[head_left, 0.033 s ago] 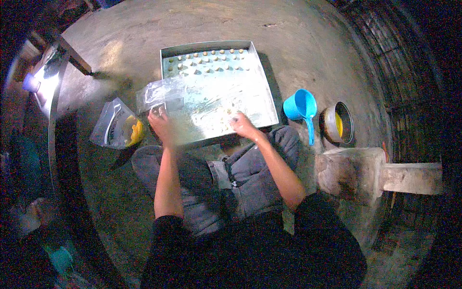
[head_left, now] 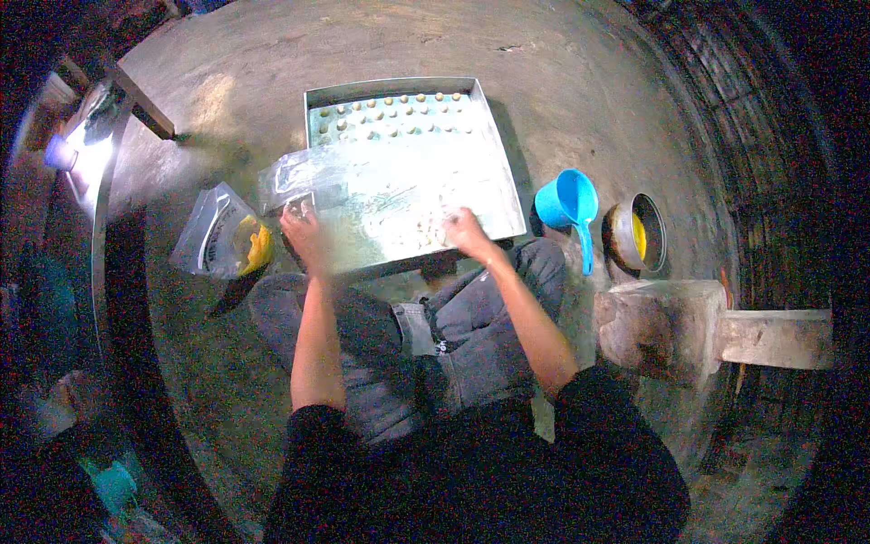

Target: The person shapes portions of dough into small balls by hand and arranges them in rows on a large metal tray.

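A shallow metal tray [head_left: 507, 199] lies before my crossed legs. Rows of small pale dough balls [head_left: 405, 100] line its far side, and several small dough bits [head_left: 424, 234] are scattered near its front edge. My left hand [head_left: 305, 238] is at the tray's left edge, fingers curled beside the lower end of a clear plastic bag [head_left: 294, 177]; what they hold is hard to make out. Above the tray's front right part, my right hand [head_left: 471, 234] has its fingertips drawn together over the dough bits, slightly blurred. Anything between them is hidden.
Left of the tray sits a clear plastic bag with yellow contents [head_left: 217, 236]. A blue dipper [head_left: 564, 199] and a metal pot [head_left: 625, 238] with something yellow inside stand on the right. Nearer is a wooden block [head_left: 662, 326]. A bright lamp [head_left: 62, 154] shines at far left.
My right hand has shifted slightly to the right over the tray. My left hand stays in nearly the same place.
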A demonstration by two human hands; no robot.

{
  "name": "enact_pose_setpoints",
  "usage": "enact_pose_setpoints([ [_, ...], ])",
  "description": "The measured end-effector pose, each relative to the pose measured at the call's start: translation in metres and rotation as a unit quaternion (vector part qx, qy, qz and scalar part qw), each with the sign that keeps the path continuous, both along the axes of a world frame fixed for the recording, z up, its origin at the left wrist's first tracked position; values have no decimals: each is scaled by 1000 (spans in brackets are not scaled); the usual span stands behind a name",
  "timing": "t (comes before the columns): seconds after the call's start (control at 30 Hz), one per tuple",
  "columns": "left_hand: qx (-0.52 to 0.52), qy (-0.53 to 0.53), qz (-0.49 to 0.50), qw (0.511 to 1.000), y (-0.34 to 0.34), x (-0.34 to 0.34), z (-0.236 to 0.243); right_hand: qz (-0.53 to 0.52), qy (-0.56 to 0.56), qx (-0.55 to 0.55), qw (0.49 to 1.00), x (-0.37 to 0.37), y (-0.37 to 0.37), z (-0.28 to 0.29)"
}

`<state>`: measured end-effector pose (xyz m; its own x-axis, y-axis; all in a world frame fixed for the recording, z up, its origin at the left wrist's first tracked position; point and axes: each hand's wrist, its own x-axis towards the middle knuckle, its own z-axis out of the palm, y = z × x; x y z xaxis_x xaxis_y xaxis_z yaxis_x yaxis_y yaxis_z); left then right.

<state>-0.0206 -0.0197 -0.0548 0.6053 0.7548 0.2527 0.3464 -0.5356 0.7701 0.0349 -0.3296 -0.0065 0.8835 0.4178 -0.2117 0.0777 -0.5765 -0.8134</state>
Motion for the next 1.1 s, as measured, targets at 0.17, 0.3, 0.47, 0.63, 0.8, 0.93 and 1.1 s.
enact_pose_setpoints([
  [0.17,-36,8,-19,999,-6,-1,5,-45,-197,-225,953,9,-2,-1],
  [0.3,-18,-16,-2,1000,-9,4,6,28,-180,-274,944,-11,18,-31],
  [0.47,-26,1,7,1000,-2,0,5,-49,-128,-246,960,-21,57,-24],
  [0.63,-20,-8,5,1000,-6,3,6,-26,-200,-249,947,-17,61,-46],
  [0.8,-19,-4,6,1000,-6,5,1,4,-242,-197,950,-31,65,-41],
  [0.93,-23,5,13,1000,-3,3,-1,62,-175,-153,971,-31,69,-13],
  [1.1,-15,1,16,1000,-4,1,4,-48,-195,-186,962,-30,72,10],
])
